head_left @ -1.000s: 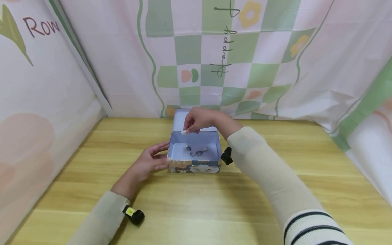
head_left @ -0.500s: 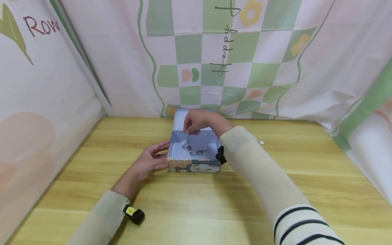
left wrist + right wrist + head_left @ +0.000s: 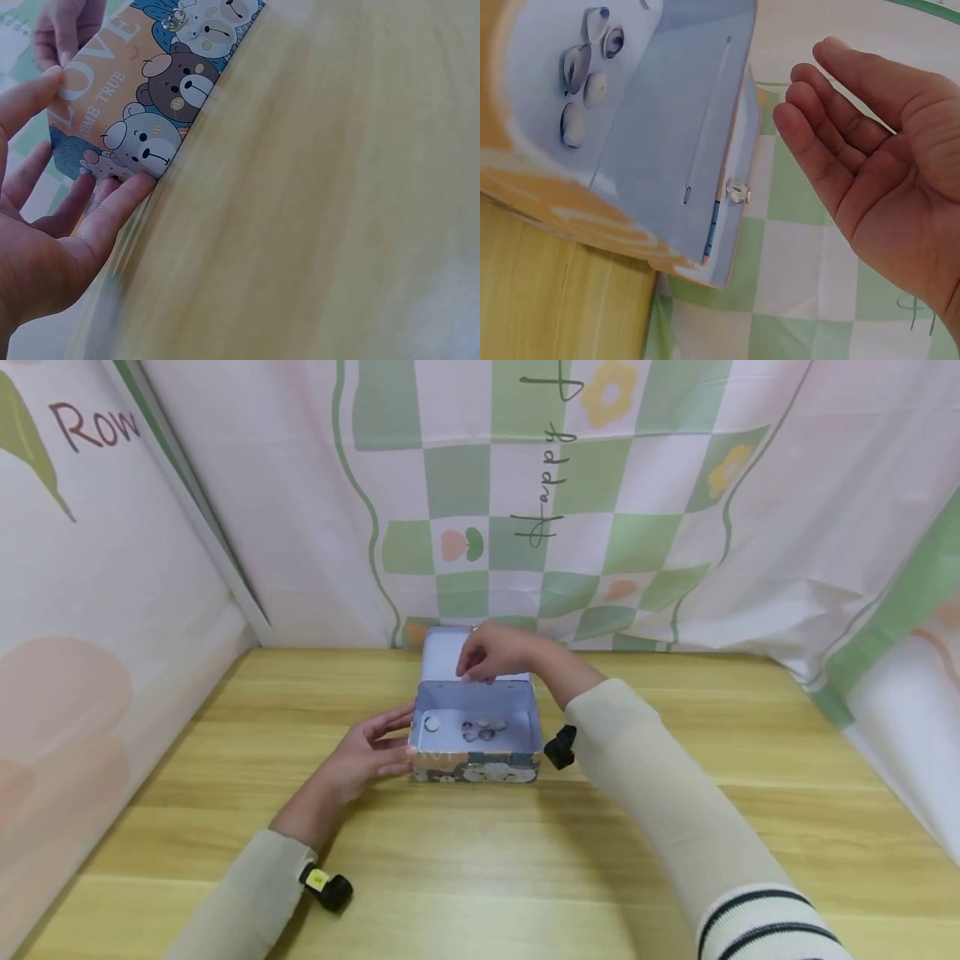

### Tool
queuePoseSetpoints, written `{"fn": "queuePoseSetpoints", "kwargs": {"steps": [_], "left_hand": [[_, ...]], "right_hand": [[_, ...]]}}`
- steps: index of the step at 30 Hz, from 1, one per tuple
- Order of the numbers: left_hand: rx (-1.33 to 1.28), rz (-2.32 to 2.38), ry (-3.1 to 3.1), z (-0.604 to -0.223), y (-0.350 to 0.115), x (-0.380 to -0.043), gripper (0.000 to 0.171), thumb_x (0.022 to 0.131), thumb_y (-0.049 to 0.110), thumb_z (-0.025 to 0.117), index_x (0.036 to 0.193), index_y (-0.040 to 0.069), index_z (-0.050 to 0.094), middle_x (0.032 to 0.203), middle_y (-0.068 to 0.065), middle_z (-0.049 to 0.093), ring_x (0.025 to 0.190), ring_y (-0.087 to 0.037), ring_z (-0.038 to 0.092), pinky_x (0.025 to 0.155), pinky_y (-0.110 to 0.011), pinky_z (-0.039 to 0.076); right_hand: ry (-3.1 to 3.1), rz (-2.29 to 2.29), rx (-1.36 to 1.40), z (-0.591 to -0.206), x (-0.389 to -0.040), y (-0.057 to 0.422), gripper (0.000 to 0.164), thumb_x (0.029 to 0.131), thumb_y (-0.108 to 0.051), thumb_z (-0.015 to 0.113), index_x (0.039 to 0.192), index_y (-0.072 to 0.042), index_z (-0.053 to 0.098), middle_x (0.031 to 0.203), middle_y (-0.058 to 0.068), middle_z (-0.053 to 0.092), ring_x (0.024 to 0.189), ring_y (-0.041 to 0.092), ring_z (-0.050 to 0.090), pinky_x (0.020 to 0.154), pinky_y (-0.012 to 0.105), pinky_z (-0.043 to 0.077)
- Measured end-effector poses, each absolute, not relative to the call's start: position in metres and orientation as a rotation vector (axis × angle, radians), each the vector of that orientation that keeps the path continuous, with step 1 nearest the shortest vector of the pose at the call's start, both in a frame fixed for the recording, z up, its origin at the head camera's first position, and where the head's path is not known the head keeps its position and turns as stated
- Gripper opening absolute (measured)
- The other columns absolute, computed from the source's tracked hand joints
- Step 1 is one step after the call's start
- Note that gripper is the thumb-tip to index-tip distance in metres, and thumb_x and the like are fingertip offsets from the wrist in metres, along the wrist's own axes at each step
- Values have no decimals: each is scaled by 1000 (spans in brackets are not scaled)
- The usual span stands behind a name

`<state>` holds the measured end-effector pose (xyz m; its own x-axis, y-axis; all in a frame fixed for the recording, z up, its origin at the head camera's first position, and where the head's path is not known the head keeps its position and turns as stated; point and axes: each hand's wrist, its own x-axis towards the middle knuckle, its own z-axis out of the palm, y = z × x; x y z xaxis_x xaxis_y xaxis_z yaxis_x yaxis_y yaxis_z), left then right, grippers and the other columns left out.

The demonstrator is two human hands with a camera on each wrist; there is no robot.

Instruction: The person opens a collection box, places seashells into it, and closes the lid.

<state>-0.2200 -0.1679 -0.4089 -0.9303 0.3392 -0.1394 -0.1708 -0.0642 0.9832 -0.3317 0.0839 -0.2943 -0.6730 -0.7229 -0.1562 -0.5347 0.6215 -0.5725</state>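
A lidded tin box [image 3: 442, 767] with cartoon bears stands on the table, its lid [image 3: 441, 653] swung back. Several small seashells [image 3: 575, 69] lie on its pale blue floor, grouped toward the middle. A whitish shell [image 3: 432, 724] sits apart near the left wall. My left hand [image 3: 362, 760] rests against the box's left side with spread, fairly straight fingers; in the left wrist view its fingertips [image 3: 139, 184] touch the printed face by the lower corner. Above the back rim hovers my right hand [image 3: 497, 653], its fingers loosely bent and nothing between them in the right wrist view.
The wooden table [image 3: 480, 868] extends around the box. A checkered fabric backdrop [image 3: 525, 485] hangs close behind the lid, and white printed fabric [image 3: 112, 568] borders the left side. My right sleeve [image 3: 660, 785] covers part of the table's right half.
A whitish shell has left my right fingers, dropped into the box and come to rest near its left wall. The right hand has shifted slightly right; the left hand stays put.
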Motion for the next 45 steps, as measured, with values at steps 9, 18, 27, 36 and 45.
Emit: {"fn": "queuePoseSetpoints", "kwargs": {"steps": [9,18,27,36,45], "left_hand": [[195,2070,1868,-409,-167,-218,78,82,-4,72,150,12,38,151,-16,33,130,-39,43,93,-39,54],[195,2071,1860,-409,-168,-218,77,83,-4,72,150,12,38,151,-16,33,131,-39,42,92,-39,55],[191,2074,1846,-408,-168,-218,78,82,-5,72,150,13,38,152,-15,33,131,-39,42,93,-39,54],[187,2080,1841,-409,-168,-219,79,81,-5,73,150,14,38,152,-14,33,131,-38,43,93,-39,54],[192,2080,1845,-410,-168,-219,79,81,-5,72,150,14,38,151,-14,33,130,-38,43,93,-39,54]], "right_hand": [[2537,-818,-1056,-292,-315,107,16,91,-10,68,104,-1,72,93,5,70,84,19,65,72,32,58],[2583,-1005,-1091,-297,-294,130,15,89,-12,71,101,-3,74,90,1,70,84,17,64,77,33,57],[2588,-1192,-989,-305,-275,144,14,89,-15,73,99,-6,74,93,1,70,83,20,64,74,34,59],[2562,-1345,-966,-317,-262,151,10,86,-11,75,96,-8,74,91,1,71,78,22,65,67,31,59],[2541,-1449,-1016,-325,-252,157,12,85,-9,76,96,-6,74,91,4,70,75,22,63,62,29,57]]}}
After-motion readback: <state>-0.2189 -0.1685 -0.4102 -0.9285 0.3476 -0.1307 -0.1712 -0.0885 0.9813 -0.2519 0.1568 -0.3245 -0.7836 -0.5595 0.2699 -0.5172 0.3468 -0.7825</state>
